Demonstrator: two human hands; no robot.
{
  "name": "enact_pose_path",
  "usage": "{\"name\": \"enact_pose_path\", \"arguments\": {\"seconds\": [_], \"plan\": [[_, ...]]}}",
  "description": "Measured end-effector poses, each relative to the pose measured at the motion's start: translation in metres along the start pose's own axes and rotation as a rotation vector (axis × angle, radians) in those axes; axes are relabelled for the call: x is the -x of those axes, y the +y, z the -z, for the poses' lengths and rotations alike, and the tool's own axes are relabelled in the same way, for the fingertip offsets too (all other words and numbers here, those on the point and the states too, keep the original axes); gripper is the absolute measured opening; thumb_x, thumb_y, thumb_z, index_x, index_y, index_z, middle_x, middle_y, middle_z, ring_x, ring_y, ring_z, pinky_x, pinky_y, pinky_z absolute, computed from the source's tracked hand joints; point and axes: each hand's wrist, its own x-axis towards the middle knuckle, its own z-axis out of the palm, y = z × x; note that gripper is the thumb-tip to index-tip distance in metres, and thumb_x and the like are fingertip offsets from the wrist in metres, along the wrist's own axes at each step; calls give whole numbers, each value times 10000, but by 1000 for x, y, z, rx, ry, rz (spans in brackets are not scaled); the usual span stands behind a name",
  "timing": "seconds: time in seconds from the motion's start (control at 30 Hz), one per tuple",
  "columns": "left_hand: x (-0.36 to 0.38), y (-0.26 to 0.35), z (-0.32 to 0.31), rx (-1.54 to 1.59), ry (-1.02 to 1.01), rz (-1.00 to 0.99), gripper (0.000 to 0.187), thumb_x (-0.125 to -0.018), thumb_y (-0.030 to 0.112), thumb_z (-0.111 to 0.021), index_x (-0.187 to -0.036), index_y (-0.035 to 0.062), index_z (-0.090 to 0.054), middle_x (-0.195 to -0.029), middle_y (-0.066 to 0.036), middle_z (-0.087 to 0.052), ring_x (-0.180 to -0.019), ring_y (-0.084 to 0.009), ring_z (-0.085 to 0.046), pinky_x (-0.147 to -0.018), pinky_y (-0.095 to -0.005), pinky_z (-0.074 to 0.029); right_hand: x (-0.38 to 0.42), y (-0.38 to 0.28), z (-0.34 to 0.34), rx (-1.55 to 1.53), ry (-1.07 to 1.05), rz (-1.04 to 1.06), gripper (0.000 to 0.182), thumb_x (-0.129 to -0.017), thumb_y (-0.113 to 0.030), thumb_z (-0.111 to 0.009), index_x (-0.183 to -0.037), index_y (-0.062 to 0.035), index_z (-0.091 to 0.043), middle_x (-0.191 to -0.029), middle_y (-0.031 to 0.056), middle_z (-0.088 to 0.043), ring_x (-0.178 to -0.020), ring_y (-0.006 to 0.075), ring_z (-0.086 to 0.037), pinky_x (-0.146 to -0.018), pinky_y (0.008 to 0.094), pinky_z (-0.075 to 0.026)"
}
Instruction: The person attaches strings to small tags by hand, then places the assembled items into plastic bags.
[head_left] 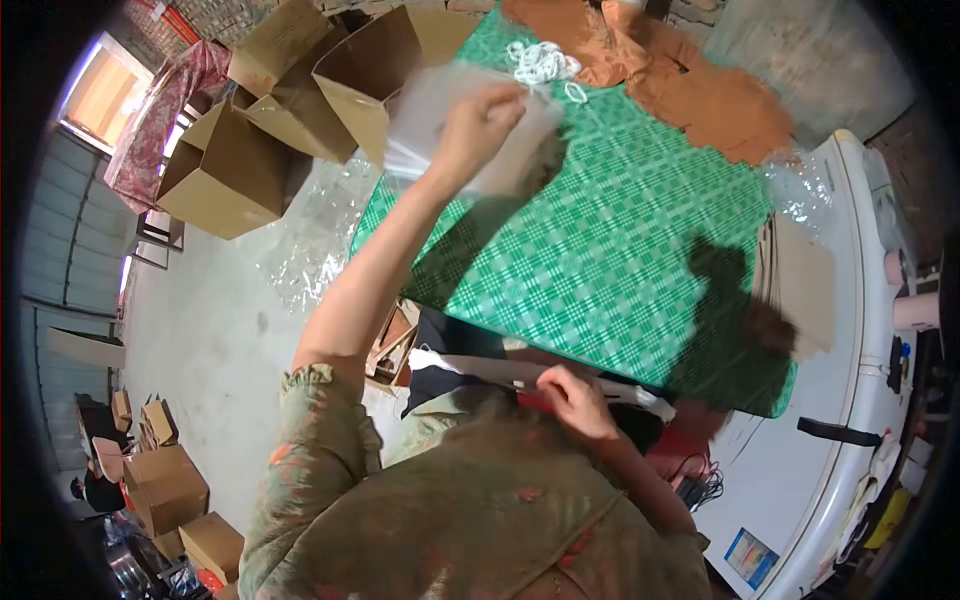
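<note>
My left hand (484, 125) reaches over the far left part of the table, its fingers curled in a pinch on a clear plastic bag (430, 110). The bag is smeared by motion and lies over a flat stack of translucent plastic. Close to my body, below the near table edge, my right hand (580, 403) is closed, with thumb and forefinger together. It rests by a long white strip (480, 368) across my lap; what its fingers hold is hidden. Just beyond my left hand lies a tangle of white cord (542, 62).
A green checked cloth (580, 260) covers the table. Brown sheets (700, 95) spread at its far edge; a beige flat stack (800, 285) lies right, beside a white chest (850, 250). Open cardboard boxes (230, 170) stand left on the concrete floor (220, 330).
</note>
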Motion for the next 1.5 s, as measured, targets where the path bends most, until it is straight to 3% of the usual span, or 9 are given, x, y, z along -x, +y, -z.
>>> {"name": "enact_pose_path", "arguments": {"seconds": [0.17, 0.27, 0.37, 0.47, 0.6, 0.9, 1.07, 1.27, 1.5], "plan": [[123, 90, 48, 571, -566, 589, 255, -985, 147, -611, -1132, -52, -673, -951, -83, -706, -843, -112, -655, -772, -260, -548, 0, 50, 9, 327, 116, -196, 203, -919, -164, -637, -1067, -26, -662, -908, 185, -670, -816, 373, -645, -760, 421, -504], [189, 104, 69, 519, -838, 623, 240, -954, 157, -649, -1074, -44, -701, -943, -93, -714, -805, -117, -661, -721, -260, -566, -4, 56, 22, 362, 208, -21, 245, -926, -186, -642, -1092, -7, -661, -977, 189, -677, -869, 405, -622, -799, 438, -487], [234, 97, 70, 305, -843, 636, 235, -947, 196, -662, -1058, -3, -721, -852, -78, -721, -760, -108, -666, -664, -266, -552, -12, 59, 21, 278, 188, 25, 246, -930, -191, -642, -1080, 4, -659, -968, 191, -675, -853, 366, -631, -775, 426, -485], [259, 80, 62, -83, -730, 540, 206, -917, 225, -660, -1001, 53, -737, -804, -165, -705, -726, -281, -701, -661, -366, -543, -17, 78, 6, 348, 69, -67, 210, -925, -198, -617, -1021, -17, -666, -925, 183, -666, -831, 348, -630, -746, 431, -487], [293, 35, 40, -318, -666, 276, 143, -847, 172, -615, -893, 77, -711, -798, -196, -678, -742, -383, -663, -680, -477, -523, -27, 81, -1, 335, -181, -231, 201, -895, -220, -603, -964, -40, -658, -905, 182, -655, -849, 350, -621, -748, 446, -481], [281, 36, -4, -292, -858, 252, 156, -827, 150, -690, -948, 60, -728, -871, -155, -701, -814, -356, -673, -723, -431, -527, -22, 116, 1, 317, 43, -134, 305, -877, -320, -680, -1075, -89, -695, -1036, 139, -689, -944, 363, -630, -842, 447, -487], [290, 32, -32, -111, -874, 415, 274, -906, 321, -654, -942, 62, -737, -883, -191, -698, -849, -401, -662, -769, -484, -511, -17, 119, 0, 154, 60, -213, 319, -852, -330, -726, -1056, -85, -708, -1058, 142, -686, -955, 350, -629, -846, 459, -484], [290, 39, -40, -36, -818, 376, 299, -900, 329, -693, -964, 42, -745, -831, -187, -698, -780, -362, -677, -690, -412, -525, -19, 104, 2, 111, 180, -159, 284, -830, -246, -771, -1032, -57, -708, -990, 130, -695, -881, 315, -635, -804, 444, -491], [289, 40, -42, 32, -716, 415, 201, -878, 250, -696, -899, 53, -733, -805, -165, -693, -764, -362, -665, -686, -432, -520, -22, 72, 8, 108, 176, -107, 269, -840, -210, -763, -1033, -33, -700, -975, 112, -699, -860, 284, -636, -795, 429, -490]]}}
